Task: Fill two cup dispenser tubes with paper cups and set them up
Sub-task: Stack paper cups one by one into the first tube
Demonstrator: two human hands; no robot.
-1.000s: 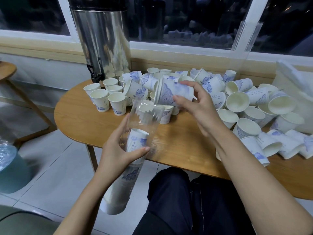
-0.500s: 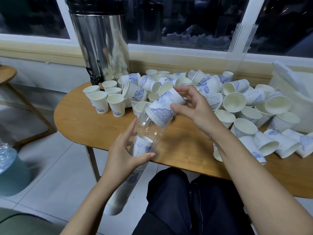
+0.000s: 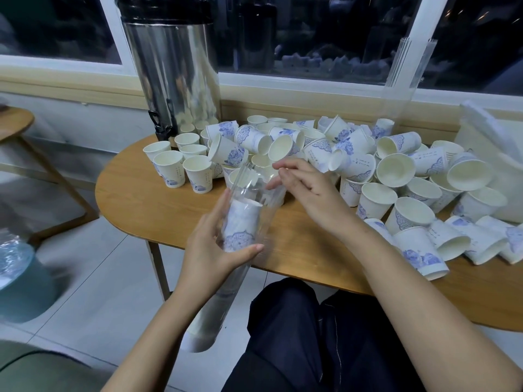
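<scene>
My left hand (image 3: 215,247) grips a clear plastic dispenser tube (image 3: 249,190), tilted with its open mouth toward the table and its lower end down by my knee. A stack of white paper cups with blue print (image 3: 240,224) fills the tube up to my fingers. My right hand (image 3: 305,188) hovers just right of the tube's mouth, fingers relaxed and holding nothing. Several loose paper cups (image 3: 396,171) lie heaped on the wooden table (image 3: 147,199). A second clear tube (image 3: 404,77) leans upright against the window frame at the back right.
A tall steel drink urn (image 3: 175,69) stands at the table's back left with upright cups (image 3: 169,168) in front. A white bag (image 3: 498,154) sits at the right edge. A water bottle (image 3: 17,267) and a second wooden table (image 3: 14,120) are on the left.
The cup my right hand held at the tube's mouth has slid down inside onto the stack. My right hand has let go and drawn back slightly to the right.
</scene>
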